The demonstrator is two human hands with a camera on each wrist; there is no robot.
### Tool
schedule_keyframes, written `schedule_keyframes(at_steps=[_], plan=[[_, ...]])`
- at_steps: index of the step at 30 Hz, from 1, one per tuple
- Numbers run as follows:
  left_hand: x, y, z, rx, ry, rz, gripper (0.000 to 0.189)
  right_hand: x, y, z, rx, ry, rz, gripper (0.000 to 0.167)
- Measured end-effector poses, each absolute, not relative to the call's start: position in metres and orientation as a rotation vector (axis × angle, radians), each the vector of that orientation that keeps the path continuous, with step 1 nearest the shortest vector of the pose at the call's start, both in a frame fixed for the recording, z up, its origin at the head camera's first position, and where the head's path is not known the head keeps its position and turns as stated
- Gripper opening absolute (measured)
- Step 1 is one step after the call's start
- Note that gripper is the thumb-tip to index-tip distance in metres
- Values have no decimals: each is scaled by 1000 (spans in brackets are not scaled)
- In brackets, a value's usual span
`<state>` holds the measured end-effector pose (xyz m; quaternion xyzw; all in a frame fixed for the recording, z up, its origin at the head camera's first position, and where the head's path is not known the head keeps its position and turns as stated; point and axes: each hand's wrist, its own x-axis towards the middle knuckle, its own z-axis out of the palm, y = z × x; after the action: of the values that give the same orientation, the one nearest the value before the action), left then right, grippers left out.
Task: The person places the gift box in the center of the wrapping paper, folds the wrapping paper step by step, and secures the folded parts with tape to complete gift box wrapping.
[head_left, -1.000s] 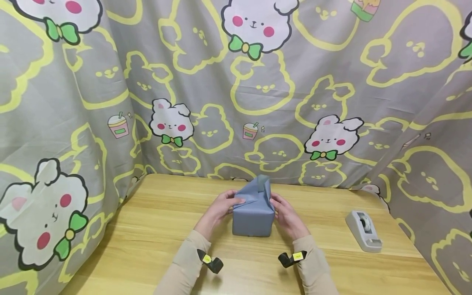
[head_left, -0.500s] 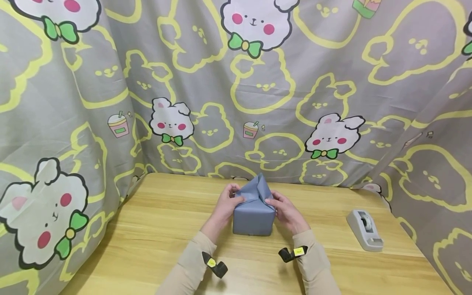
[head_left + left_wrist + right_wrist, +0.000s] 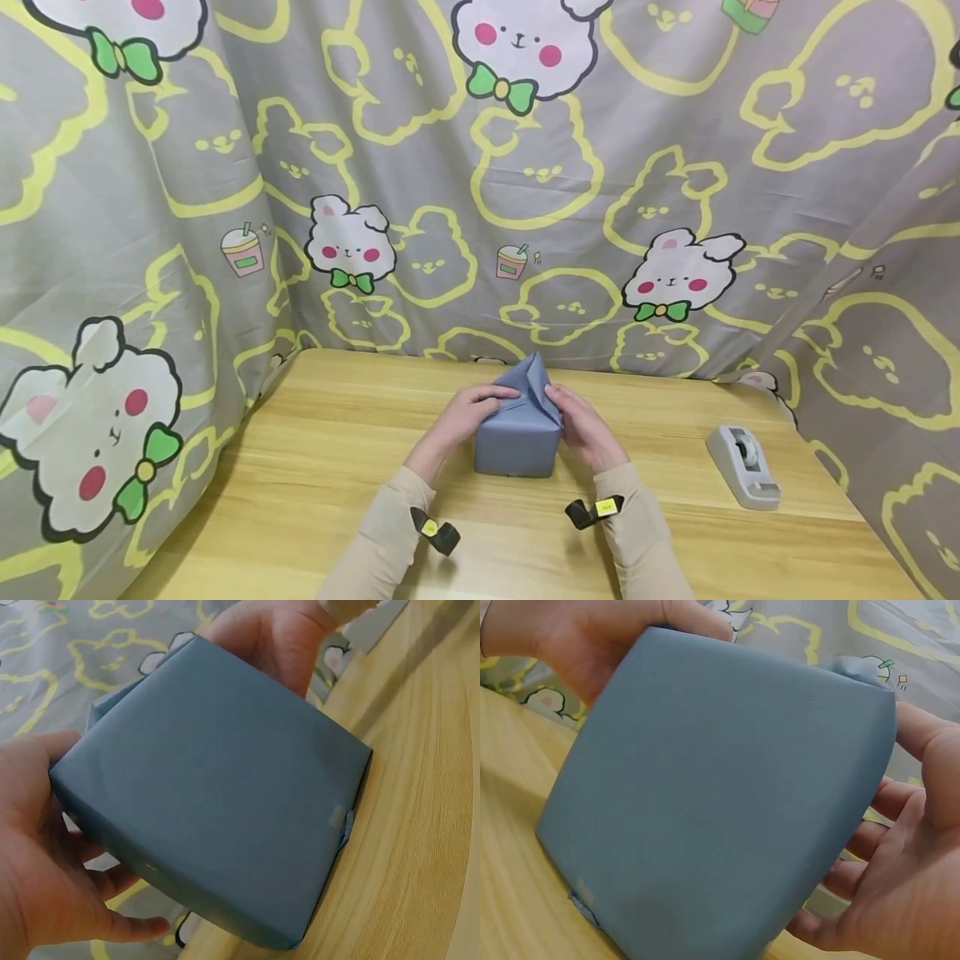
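A box wrapped in blue-grey paper (image 3: 517, 450) sits on the table between both hands. At its far top right, a loose paper flap (image 3: 536, 375) rises to a point. My left hand (image 3: 467, 412) rests over the left top edge, its fingers reaching across the upper paper. Against the right side lies my right hand (image 3: 588, 425), its fingertips touching the flap. In the right wrist view, several fingers (image 3: 870, 840) lie along the box's side. A small piece of clear tape (image 3: 337, 816) shows low on the near face, beside a slightly lifted paper edge (image 3: 347, 829).
A grey tape dispenser (image 3: 744, 467) with a roll in it stands to the right on the wooden table (image 3: 322, 433). Patterned curtain fabric (image 3: 420, 183) surrounds the table at the back and sides. Black wrist cameras (image 3: 437, 531) stick out from both sleeves.
My left hand has moved from the box's left side up onto its top. The flap has gone from folded at its tip to a standing peak, and my right fingers have shifted up along it.
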<state>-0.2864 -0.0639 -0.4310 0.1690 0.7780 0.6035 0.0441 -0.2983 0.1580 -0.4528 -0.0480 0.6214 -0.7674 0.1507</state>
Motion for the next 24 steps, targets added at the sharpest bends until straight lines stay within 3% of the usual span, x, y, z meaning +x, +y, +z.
schedule_keyframes(at_steps=[12, 19, 24], plan=[[-291, -64, -436, 515, 2370, 1829, 33, -310, 160, -450, -184, 1844, -2143, 10], [-291, -60, -437, 475, 2453, 1930, 30, -310, 155, -445, -190, 1990, -2070, 30], [-290, -59, -436, 489, 2506, 1968, 35, -309, 153, -445, -174, 2016, -2071, 27]])
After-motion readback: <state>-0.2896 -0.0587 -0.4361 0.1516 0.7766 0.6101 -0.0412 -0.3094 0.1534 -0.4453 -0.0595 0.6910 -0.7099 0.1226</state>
